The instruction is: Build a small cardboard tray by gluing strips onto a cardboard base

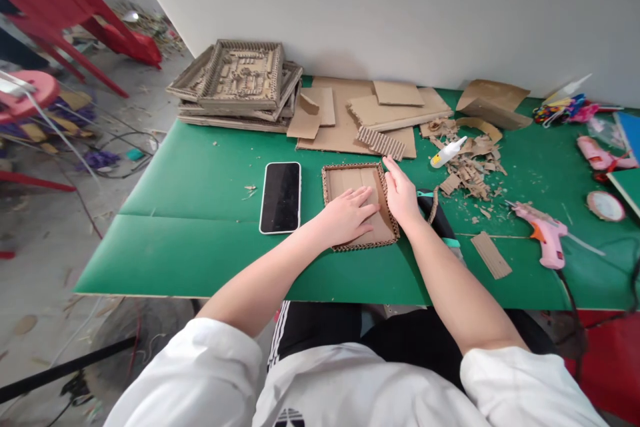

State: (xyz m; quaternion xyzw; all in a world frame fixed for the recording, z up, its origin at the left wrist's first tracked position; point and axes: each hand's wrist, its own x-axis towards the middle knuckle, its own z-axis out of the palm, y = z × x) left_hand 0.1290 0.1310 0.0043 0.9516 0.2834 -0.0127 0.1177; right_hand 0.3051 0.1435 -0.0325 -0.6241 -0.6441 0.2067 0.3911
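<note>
A shallow cardboard tray with a corrugated rim lies on the green table in front of me. My left hand rests flat inside it, fingers spread over the cardboard base. Along the tray's right wall, my right hand lies with its fingers stretched out and pressed to the outer side. Left of the tray is a phone with a dark screen. Just beyond the right fingers sits a ridged piece of corrugated cardboard. A dark tool with teal parts is partly hidden under my right forearm.
Stacked cardboard trays stand at the back left, beside flat cardboard sheets. To the right are a glue bottle, cardboard scraps, a pink glue gun with its cord, a cardboard strip and a tape roll.
</note>
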